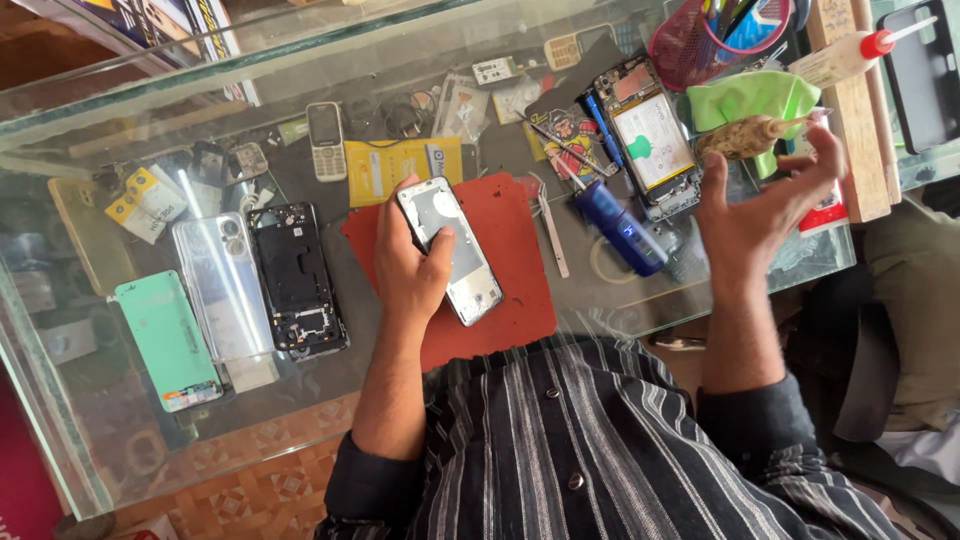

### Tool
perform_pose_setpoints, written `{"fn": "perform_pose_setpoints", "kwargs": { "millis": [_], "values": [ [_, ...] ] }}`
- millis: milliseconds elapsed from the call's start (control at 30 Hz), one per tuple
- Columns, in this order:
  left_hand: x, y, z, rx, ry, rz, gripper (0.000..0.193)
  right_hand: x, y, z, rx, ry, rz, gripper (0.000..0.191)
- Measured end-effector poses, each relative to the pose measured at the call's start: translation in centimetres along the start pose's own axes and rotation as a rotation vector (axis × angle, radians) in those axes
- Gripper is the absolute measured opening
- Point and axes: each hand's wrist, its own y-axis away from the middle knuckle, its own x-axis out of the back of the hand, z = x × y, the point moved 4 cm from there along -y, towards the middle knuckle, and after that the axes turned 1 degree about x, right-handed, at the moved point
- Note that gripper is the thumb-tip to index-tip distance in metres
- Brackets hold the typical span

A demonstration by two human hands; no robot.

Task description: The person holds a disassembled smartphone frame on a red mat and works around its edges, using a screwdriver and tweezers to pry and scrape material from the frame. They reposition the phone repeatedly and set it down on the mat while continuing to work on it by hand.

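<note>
Already several phones lie taken apart on the glass desk (pixel 120 420). Well to the left of the left hand rest a mint-green back cover (pixel 167 340), a silvery back panel (pixel 222 285) and, just beside it, a black opened phone body (pixel 298 278) with its inner parts showing. The left hand (pixel 408 265) is closed around a silver phone frame (pixel 452 252), thumb across its face, holding it tilted over a red work mat (pixel 500 290); the frame looks stripped, with no screen or board that I can make out. Between the hands lie metal tweezers (pixel 553 235) and a blue electric screwdriver (pixel 620 227), untouched. Beyond them, above the right hand's wrist, an open phone with its battery exposed (pixel 652 135) waits on the desk. The right hand (pixel 755 205) is raised, fingers spread and slack, gripping nothing, close to a bottle with a pale nozzle (pixel 752 135) and a green cloth (pixel 755 98).

So the stripping seems largely done, while fitting the frame back together remains, judging by the loose parts. Reflections on the glass blur the small pieces at the far edge, and the person's striped shirt (pixel 600 450) hides the desk's near edge.
</note>
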Motion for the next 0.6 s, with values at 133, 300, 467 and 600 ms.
{"fn": "perform_pose_setpoints", "kwargs": {
  "millis": [133, 300, 467, 600],
  "values": [
    [-0.2, -0.1, 0.1, -0.006, 0.085, -0.031, 0.063, -1.1, -0.9, 2.2, -0.11, -0.073, -0.115, 0.06],
    [-0.7, 0.0, 0.4, 0.004, 0.172, -0.031, 0.062, -0.7, -0.5, -4.2, 0.095, -0.387, -0.095, 0.052],
    [-1.5, -0.3, 0.8, -0.062, 0.269, -0.037, 0.061, -2.1, 0.2, -13.3, 0.28, -0.335, -0.448, 0.05],
    [-1.5, -0.5, 0.4, 0.015, 0.264, -0.069, 0.062, -4.0, 1.2, -17.4, 0.346, -0.423, -0.478, 0.047]
  ]
}}
